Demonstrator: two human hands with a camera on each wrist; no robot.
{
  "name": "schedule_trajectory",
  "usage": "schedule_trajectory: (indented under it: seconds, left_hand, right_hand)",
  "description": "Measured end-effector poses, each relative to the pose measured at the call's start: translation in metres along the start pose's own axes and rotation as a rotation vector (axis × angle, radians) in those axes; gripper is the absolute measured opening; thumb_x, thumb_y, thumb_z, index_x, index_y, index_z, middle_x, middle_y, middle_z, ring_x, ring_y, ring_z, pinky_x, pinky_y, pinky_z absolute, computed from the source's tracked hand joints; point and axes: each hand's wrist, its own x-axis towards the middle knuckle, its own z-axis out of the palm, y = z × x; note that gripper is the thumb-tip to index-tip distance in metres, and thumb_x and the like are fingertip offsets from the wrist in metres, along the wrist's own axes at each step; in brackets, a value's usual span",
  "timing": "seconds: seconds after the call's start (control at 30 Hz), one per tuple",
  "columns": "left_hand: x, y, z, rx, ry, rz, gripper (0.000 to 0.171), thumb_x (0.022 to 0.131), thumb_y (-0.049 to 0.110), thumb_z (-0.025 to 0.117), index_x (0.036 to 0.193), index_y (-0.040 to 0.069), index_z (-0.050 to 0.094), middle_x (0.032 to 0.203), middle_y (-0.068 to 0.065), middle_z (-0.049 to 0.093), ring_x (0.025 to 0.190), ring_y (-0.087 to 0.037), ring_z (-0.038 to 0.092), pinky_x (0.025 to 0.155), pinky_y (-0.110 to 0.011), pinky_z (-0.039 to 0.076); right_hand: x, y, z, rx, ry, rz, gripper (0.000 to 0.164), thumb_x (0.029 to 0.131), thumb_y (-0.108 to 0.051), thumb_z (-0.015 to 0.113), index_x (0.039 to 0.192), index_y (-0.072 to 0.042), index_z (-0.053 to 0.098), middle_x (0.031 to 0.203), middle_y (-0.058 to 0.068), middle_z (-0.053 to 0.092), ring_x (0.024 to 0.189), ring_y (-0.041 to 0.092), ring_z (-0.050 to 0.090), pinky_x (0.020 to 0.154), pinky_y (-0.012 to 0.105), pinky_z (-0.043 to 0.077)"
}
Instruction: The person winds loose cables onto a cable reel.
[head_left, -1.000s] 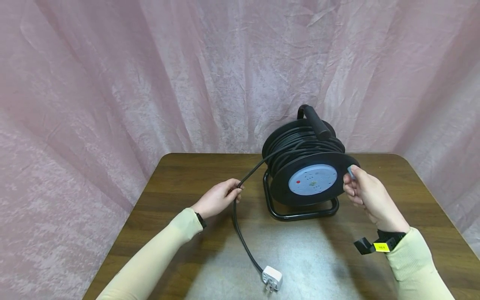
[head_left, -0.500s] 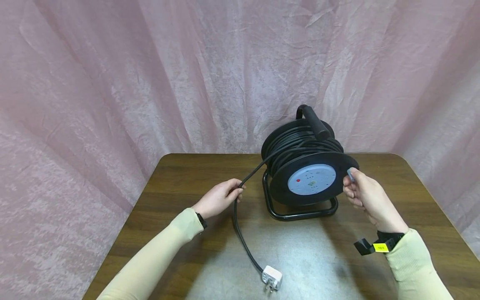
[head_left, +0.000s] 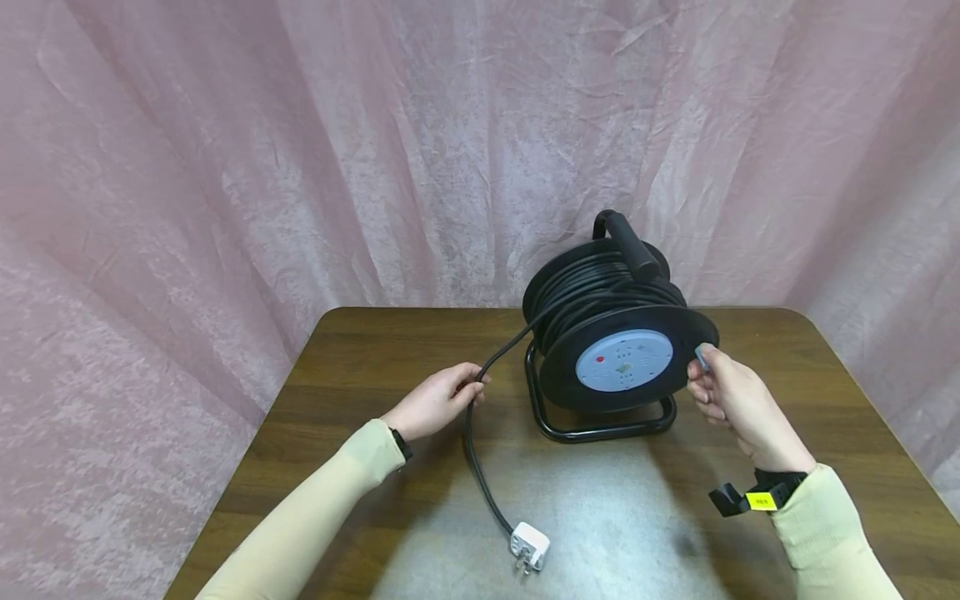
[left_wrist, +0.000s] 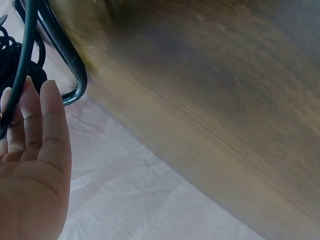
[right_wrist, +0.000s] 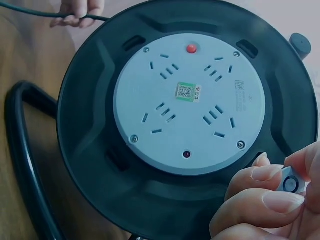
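A black cable reel [head_left: 558, 379] stands right of centre on the table, wound with black cable [head_left: 510, 343]. Its front disc carries a round pale-blue socket panel [right_wrist: 190, 115] with a red button. My right hand [head_left: 738, 408] pinches the small grey crank knob [right_wrist: 291, 181] near the disc's rim between thumb and fingers. To the left of the reel, my left hand [head_left: 435, 402] holds the loose cable between thumb and fingers; in the left wrist view the cable [left_wrist: 24, 65] crosses its fingers. From that hand the cable droops to a white plug [head_left: 529, 546] near the table's front.
The reel rests on a black tubular stand [head_left: 600, 433], with a carrying handle [head_left: 630, 242] on top. Beneath is a brown wooden table [head_left: 360, 350] with rounded far corners. A pink curtain [head_left: 450, 150] hangs behind it.
My right hand and the crank knob have moved slightly down, and the disc has turned a little. The plug has slid left and away from the front edge. My left hand stays nearly in place.
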Motion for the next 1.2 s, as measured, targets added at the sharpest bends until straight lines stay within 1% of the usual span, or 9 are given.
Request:
schedule_trajectory:
  seconds: [0.1, 0.23, 0.43, 0.53, 0.6, 0.73, 0.9, 1.03, 1.2]
  left_hand:
    - [0.000, -0.001, 0.000, -0.002, 0.008, 0.014, 0.013, 0.107, 0.023, 0.049, 0.112, 0.020, 0.060, 0.097, -0.005, 0.069, 0.085, -0.008, 0.062, 0.078, -0.032, 0.051]
    - [0.001, -0.002, 0.000, -0.005, -0.001, 0.006, 0.012, 0.107, 0.026, 0.049, 0.110, 0.023, 0.059, 0.098, -0.004, 0.070, 0.087, -0.006, 0.062, 0.079, -0.032, 0.051]
    - [0.002, 0.001, 0.001, -0.024, 0.008, 0.018, 0.011, 0.106, 0.027, 0.049, 0.109, 0.021, 0.059, 0.095, -0.003, 0.070, 0.086, -0.009, 0.064, 0.078, -0.031, 0.052]
    - [0.004, 0.002, 0.001, -0.039, 0.016, 0.029, 0.010, 0.106, 0.027, 0.050, 0.109, 0.021, 0.059, 0.093, 0.001, 0.069, 0.086, -0.010, 0.065, 0.078, -0.030, 0.053]
    - [0.004, 0.001, 0.001, -0.045, 0.012, 0.035, 0.010, 0.106, 0.024, 0.050, 0.109, 0.020, 0.059, 0.093, 0.001, 0.068, 0.086, -0.012, 0.065, 0.077, -0.030, 0.053]
    - [0.002, -0.004, 0.003, -0.046, -0.022, 0.007, 0.013, 0.106, 0.020, 0.050, 0.112, 0.015, 0.060, 0.097, -0.003, 0.069, 0.086, -0.011, 0.065, 0.078, -0.029, 0.053]
    - [0.001, -0.009, 0.003, -0.048, -0.023, -0.007, 0.019, 0.106, 0.018, 0.049, 0.116, 0.006, 0.062, 0.095, -0.002, 0.068, 0.085, -0.011, 0.065, 0.078, -0.029, 0.053]
    - [0.001, -0.008, 0.002, -0.033, -0.012, 0.004, 0.020, 0.106, 0.019, 0.049, 0.115, 0.006, 0.062, 0.094, 0.000, 0.067, 0.084, -0.009, 0.064, 0.078, -0.029, 0.052]
    - [0.001, -0.010, 0.002, -0.038, -0.016, -0.008, 0.021, 0.106, 0.018, 0.050, 0.116, 0.005, 0.063, 0.095, -0.002, 0.068, 0.084, -0.010, 0.064, 0.078, -0.030, 0.052]
  right_hand:
    - [0.000, 0.003, 0.000, -0.019, 0.006, 0.006, 0.053, 0.109, -0.047, 0.032, 0.092, 0.002, 0.044, 0.062, -0.005, 0.044, 0.047, 0.008, 0.034, 0.049, 0.045, 0.017]
    - [0.001, 0.006, 0.001, -0.027, 0.012, 0.022, 0.054, 0.108, -0.049, 0.033, 0.093, 0.002, 0.044, 0.063, -0.006, 0.045, 0.047, 0.008, 0.034, 0.047, 0.044, 0.018]
    - [0.000, 0.008, 0.001, -0.022, 0.014, 0.041, 0.054, 0.107, -0.050, 0.034, 0.092, 0.001, 0.045, 0.064, -0.006, 0.045, 0.047, 0.006, 0.034, 0.049, 0.045, 0.018]
    - [0.000, 0.009, 0.002, -0.050, 0.030, 0.057, 0.054, 0.107, -0.050, 0.034, 0.092, 0.000, 0.046, 0.065, -0.006, 0.046, 0.048, 0.007, 0.035, 0.045, 0.040, 0.020]
    - [-0.001, 0.010, 0.002, -0.088, 0.049, 0.063, 0.055, 0.107, -0.051, 0.034, 0.094, 0.001, 0.048, 0.066, -0.006, 0.046, 0.049, 0.007, 0.036, 0.042, 0.034, 0.025]
    - [-0.002, 0.012, 0.003, -0.202, 0.071, 0.078, 0.058, 0.107, -0.053, 0.032, 0.096, 0.002, 0.049, 0.068, -0.003, 0.045, 0.054, 0.007, 0.039, 0.046, 0.025, 0.035]
    - [-0.003, 0.017, 0.002, -0.307, 0.068, 0.088, 0.062, 0.106, -0.055, 0.029, 0.100, 0.003, 0.049, 0.072, 0.001, 0.044, 0.058, 0.009, 0.041, 0.049, 0.027, 0.036]
    - [-0.005, 0.020, 0.002, -0.350, 0.070, 0.078, 0.063, 0.106, -0.056, 0.028, 0.101, 0.002, 0.049, 0.073, 0.003, 0.044, 0.060, 0.011, 0.042, 0.051, 0.029, 0.036]
    - [-0.004, 0.019, 0.002, -0.407, 0.070, 0.060, 0.063, 0.106, -0.056, 0.028, 0.099, 0.002, 0.051, 0.073, 0.004, 0.045, 0.061, 0.014, 0.042, 0.052, 0.031, 0.036]
